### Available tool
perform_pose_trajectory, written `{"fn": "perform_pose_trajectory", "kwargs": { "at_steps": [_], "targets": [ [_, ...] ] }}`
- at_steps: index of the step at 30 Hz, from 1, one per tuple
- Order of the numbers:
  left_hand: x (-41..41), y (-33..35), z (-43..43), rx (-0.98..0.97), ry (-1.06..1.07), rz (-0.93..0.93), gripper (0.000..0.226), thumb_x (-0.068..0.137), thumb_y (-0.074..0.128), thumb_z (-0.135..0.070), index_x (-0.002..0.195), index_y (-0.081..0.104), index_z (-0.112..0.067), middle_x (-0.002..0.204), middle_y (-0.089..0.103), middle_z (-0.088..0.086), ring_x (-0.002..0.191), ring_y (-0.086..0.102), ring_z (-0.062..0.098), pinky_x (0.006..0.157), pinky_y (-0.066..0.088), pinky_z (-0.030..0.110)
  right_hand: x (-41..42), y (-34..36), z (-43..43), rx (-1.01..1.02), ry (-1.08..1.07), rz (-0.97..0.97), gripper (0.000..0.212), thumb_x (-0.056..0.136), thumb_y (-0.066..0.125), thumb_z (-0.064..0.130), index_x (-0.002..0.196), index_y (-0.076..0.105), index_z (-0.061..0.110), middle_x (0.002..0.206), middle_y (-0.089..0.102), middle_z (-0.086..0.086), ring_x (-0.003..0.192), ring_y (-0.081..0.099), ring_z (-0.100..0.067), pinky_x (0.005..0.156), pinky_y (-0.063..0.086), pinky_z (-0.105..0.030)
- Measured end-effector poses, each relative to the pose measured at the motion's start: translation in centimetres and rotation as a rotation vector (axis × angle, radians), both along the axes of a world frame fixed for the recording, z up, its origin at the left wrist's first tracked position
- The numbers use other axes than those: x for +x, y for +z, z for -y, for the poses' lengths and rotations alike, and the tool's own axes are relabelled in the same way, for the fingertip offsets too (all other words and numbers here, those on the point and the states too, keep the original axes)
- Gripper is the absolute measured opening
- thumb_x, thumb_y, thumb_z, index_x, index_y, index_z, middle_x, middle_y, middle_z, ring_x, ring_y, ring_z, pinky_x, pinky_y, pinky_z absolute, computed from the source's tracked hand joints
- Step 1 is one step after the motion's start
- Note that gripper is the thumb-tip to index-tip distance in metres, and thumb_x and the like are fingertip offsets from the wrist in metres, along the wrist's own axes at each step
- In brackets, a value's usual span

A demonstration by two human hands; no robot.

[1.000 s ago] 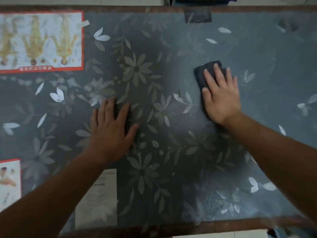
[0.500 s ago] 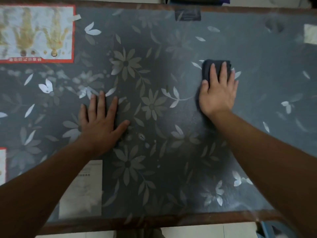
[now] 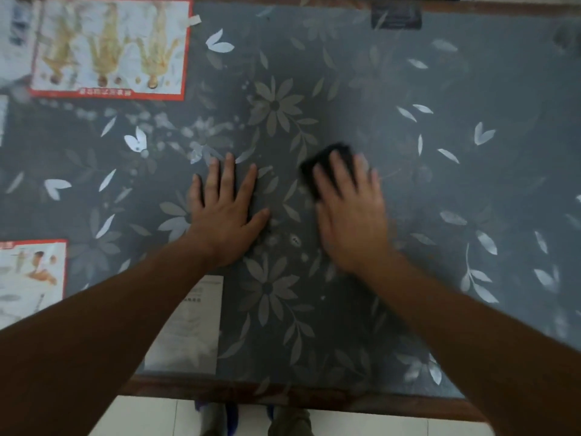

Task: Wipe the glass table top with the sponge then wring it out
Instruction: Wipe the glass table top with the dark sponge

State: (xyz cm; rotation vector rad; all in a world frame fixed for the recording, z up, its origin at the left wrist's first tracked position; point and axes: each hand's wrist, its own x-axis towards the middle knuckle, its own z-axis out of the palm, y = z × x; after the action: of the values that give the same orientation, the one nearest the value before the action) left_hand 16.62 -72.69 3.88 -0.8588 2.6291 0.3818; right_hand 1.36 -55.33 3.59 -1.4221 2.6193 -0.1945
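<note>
The glass table top (image 3: 456, 190) lies over a grey cloth with a pale flower and leaf pattern. A dark sponge (image 3: 317, 165) rests flat on the glass near the middle. My right hand (image 3: 350, 212) presses down on the sponge with flat fingers, covering most of it; only its far left corner shows, blurred by motion. My left hand (image 3: 224, 212) lies palm down on the glass just left of it, fingers spread, holding nothing.
Printed sheets sit under the glass: a red-bordered one (image 3: 110, 48) at the far left, another (image 3: 30, 278) at the left edge, a white paper (image 3: 191, 328) near the front. The wooden front edge (image 3: 283, 394) borders tiled floor, where my shoes show.
My right hand has slid the sponge left and toward me, from the right-centre of the glass to close beside my left hand. The left hand has stayed planted.
</note>
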Motion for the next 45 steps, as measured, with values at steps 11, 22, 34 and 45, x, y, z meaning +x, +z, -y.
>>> {"fn": "perform_pose_trajectory", "kwargs": {
  "at_steps": [11, 22, 34, 45],
  "targets": [
    [0.3, -0.1, 0.3, 0.092, 0.029, -0.079, 0.088, 0.081, -0.005, -0.068, 0.156, -0.017, -0.023, 0.163, -0.028, 0.001, 0.147, -0.031, 0.017, 0.118, -0.019, 0.048, -4.8, -0.1, 9.6, 0.015, -0.118, 0.012, 0.057, 0.104, 0.029, 0.040, 0.159, 0.021, 0.029, 0.169, 0.009, -0.004, 0.155, 0.005, -0.036, 0.124, 0.002, -0.053],
    [0.3, 0.2, 0.5, 0.141, 0.000, -0.069, 0.086, 0.089, 0.011, -0.067, 0.156, -0.013, -0.018, 0.162, -0.029, 0.004, 0.146, -0.033, 0.021, 0.117, -0.021, 0.051, -1.7, 0.1, 4.0, 0.020, -0.187, 0.033, 0.061, 0.098, 0.023, 0.041, 0.157, 0.027, 0.028, 0.168, 0.017, -0.006, 0.154, 0.011, -0.037, 0.124, 0.009, -0.056],
    [9.6, 1.0, -0.7, -0.019, -0.135, -0.245, 0.068, 0.093, 0.026, -0.059, 0.154, 0.028, -0.029, 0.167, 0.008, 0.009, 0.154, -0.001, 0.026, 0.121, -0.007, 0.057, 4.7, 0.1, -4.3, 0.024, -0.540, 0.041, 0.062, 0.099, 0.023, 0.043, 0.158, 0.026, 0.026, 0.168, 0.014, -0.006, 0.155, 0.007, -0.036, 0.124, 0.006, -0.056],
    [11.5, -1.4, -1.3, -0.127, -0.195, -0.244, 0.072, 0.096, 0.025, -0.059, 0.158, 0.017, -0.023, 0.167, 0.003, 0.014, 0.154, 0.002, 0.032, 0.120, 0.005, 0.059, 7.9, 0.1, -5.8, 0.021, -0.350, -0.003, 0.060, 0.097, 0.030, 0.039, 0.155, 0.034, 0.024, 0.166, 0.024, -0.008, 0.153, 0.017, -0.037, 0.122, 0.014, -0.061]
  ]
}}
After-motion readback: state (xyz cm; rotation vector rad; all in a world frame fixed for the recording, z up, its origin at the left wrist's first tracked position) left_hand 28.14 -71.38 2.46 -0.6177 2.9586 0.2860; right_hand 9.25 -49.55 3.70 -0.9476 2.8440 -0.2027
